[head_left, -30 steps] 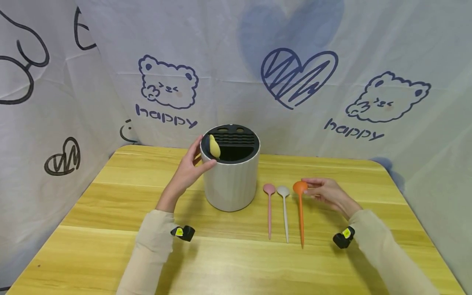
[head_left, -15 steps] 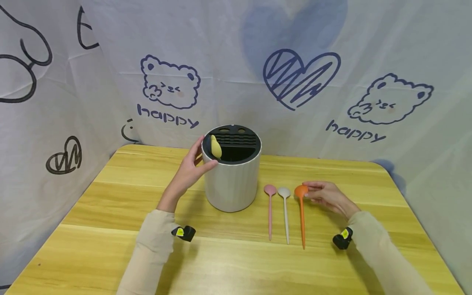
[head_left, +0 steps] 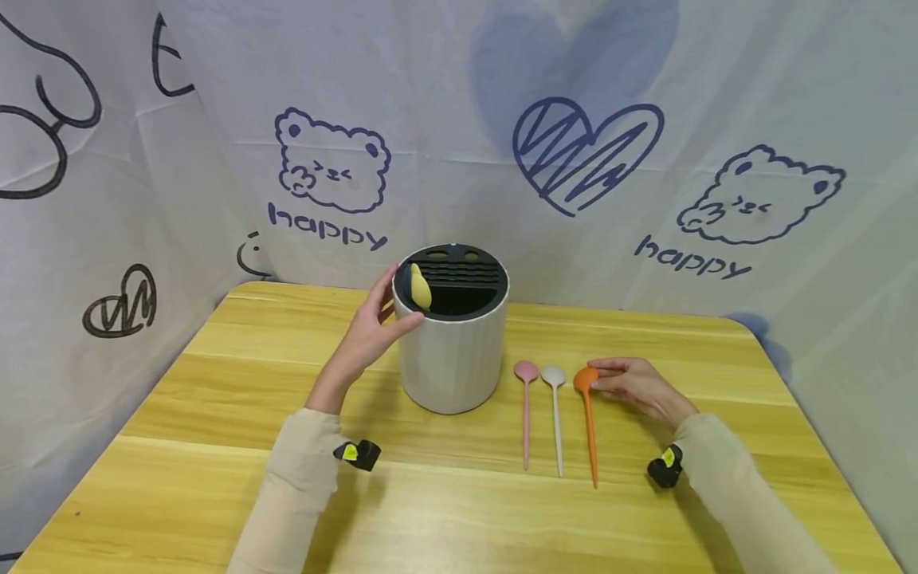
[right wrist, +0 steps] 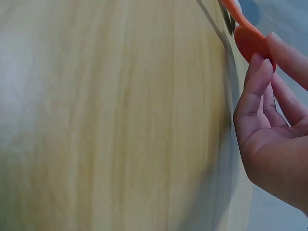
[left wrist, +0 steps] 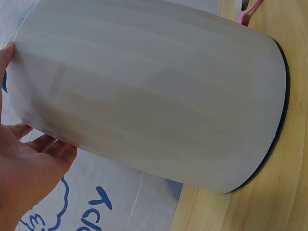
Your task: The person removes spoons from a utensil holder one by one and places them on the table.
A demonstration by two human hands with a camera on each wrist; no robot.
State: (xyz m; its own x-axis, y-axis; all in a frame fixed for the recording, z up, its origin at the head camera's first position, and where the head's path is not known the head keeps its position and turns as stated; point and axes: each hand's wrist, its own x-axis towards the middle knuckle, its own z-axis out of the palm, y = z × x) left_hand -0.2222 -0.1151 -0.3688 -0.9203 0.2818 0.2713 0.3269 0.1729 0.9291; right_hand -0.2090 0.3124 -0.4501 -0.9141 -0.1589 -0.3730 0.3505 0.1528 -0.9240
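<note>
Wood-grained tabletop (head_left: 459, 518) bears a ribbed, cylindrical canister (head_left: 452, 363) — the left hand (head_left: 367, 336), thumb and fingers spread, grips its rim — while the right hand (head_left: 637, 387) pinches the round-headed orange spoon (head_left: 584, 379) beside a pale spoon (head_left: 553, 376).

Off-white, ribbed, cylindrical container (head_left: 450, 363): upright, dark ring round its base, black slotted insert (head_left: 459, 271) set in the top, wide opening at the near side. Orange, long-handled, round-headed, plastic-looking spoon (head_left: 591, 430): right of container, well apart from it, pinched at its head, head raised, thin tapering handle pointing toward the viewer; tip contact unclear.
</note>
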